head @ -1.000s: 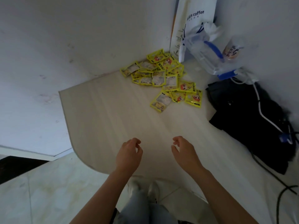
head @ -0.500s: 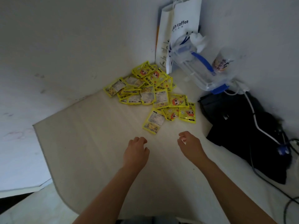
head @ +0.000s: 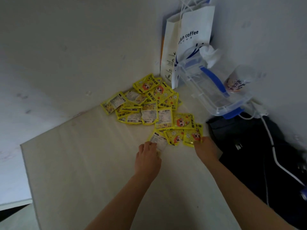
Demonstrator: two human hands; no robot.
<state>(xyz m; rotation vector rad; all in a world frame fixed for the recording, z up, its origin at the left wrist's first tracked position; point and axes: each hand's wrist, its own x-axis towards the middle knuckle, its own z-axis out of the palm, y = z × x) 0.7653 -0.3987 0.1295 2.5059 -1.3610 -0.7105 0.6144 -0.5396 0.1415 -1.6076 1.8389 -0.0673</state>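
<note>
The pale wooden table (head: 83, 163) runs bare to the left of the heap of yellow sachets (head: 149, 105), which lies against the wall in the far corner. At the heap's near edge, the left hand (head: 147, 156) curls its fingers over the near end of a white-backed sachet (head: 157, 139) and grips it; a corner of the sachet shows beside the knuckles. Just right of that, the right hand (head: 206, 150) rests bent fingertips on the near edge of an orange-faced sachet (head: 192, 136), though it cannot be told whether they pinch it or only touch it. One more sachet lies between these two, overlapping both. Behind the heap and to its right stands a white paper bag (head: 196, 22). A clear box (head: 211, 95) with blue clips leans tilted in front of that bag, close beside the heap. Right of the box stands a printed cup (head: 235, 82). A black bag (head: 249, 146) lies right of the heap, close against the right hand's wrist, with a white cable (head: 272, 146) trailing over it.
</note>
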